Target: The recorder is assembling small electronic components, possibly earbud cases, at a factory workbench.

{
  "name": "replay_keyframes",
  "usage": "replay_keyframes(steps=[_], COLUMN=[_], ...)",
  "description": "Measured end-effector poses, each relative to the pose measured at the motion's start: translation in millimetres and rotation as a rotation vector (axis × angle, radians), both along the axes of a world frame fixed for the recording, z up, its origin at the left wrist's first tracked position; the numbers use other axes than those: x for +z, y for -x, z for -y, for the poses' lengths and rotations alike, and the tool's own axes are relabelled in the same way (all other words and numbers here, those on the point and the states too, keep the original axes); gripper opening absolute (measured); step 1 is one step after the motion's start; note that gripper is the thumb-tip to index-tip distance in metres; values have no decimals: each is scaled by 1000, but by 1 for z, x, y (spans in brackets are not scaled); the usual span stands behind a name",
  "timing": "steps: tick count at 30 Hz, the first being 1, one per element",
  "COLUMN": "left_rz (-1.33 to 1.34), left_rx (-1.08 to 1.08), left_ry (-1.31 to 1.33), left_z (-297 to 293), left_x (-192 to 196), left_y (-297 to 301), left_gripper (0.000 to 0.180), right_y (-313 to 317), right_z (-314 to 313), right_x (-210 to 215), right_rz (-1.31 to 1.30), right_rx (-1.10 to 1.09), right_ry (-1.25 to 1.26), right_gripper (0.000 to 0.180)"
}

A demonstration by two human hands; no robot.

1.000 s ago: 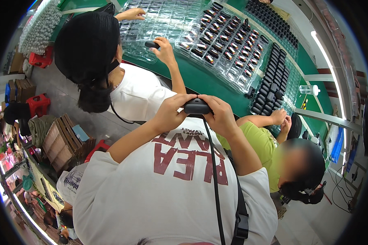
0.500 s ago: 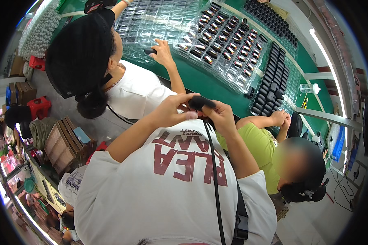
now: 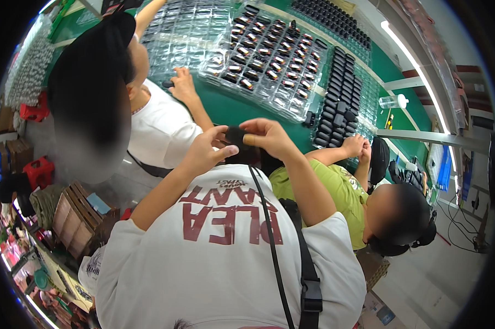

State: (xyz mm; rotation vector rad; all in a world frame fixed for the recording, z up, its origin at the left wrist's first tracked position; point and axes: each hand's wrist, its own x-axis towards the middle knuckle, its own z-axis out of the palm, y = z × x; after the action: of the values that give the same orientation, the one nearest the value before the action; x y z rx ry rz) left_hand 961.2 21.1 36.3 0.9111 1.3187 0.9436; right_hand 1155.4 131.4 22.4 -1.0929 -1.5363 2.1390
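Note:
In front of my chest, both hands hold a small, black rounded piece [image 3: 235,135] between them. My left hand [image 3: 208,149] pinches it from the left side, thumb below and fingers above. My right hand [image 3: 268,137] grips the other side, its thumb and fingers bent over it. Much of the piece is hidden behind my fingers, and its exact kind cannot be made out. Beyond my hands, a clear tray [image 3: 269,60] on the green table [image 3: 225,109] holds many black parts with pale and red bits. To its right lie rows of black oval shells [image 3: 335,93].
At my left, a co-worker in white [image 3: 162,123] reaches over clear trays [image 3: 187,33]. A co-worker in green [image 3: 319,192] sits close at my right, hands together by the shells. A clear bottle [image 3: 393,102] stands farther right. Cardboard boxes [image 3: 74,211] and a red stool [image 3: 39,172] are at the left.
The whole scene has shifted left in the view. My right hand has come up and over the black piece, which both hands still hold. The left co-worker's head has turned.

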Motion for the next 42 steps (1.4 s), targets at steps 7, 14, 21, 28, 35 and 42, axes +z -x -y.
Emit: replay_keyframes(steps=[7, 14, 21, 28, 35, 42], left_rz=[-164, -150, -114, -139, -182, -170], left_rx=[40, 78, 216, 303, 414, 395], left_ry=[18, 186, 224, 343, 439, 403], left_z=[2, -2, -22, -37, -44, -45], left_x=[-17, -24, -21, -26, -19, -20], left_y=[4, -9, -26, -41, -40, -33], left_gripper=[45, 26, 26, 26, 25, 25], right_y=[-187, -355, -253, -149, -99, -126], right_z=[-166, -186, -262, -431, -500, -494], right_x=[-156, -196, -120, -165, -199, -196], right_rz=[635, 1337, 1762, 1146, 749, 985], right_rx=[-982, -1081, -714, -492, -642, -669], right_ry=[-277, -296, -477, -740, -182, -456], right_gripper=[47, 35, 32, 41, 63, 47])
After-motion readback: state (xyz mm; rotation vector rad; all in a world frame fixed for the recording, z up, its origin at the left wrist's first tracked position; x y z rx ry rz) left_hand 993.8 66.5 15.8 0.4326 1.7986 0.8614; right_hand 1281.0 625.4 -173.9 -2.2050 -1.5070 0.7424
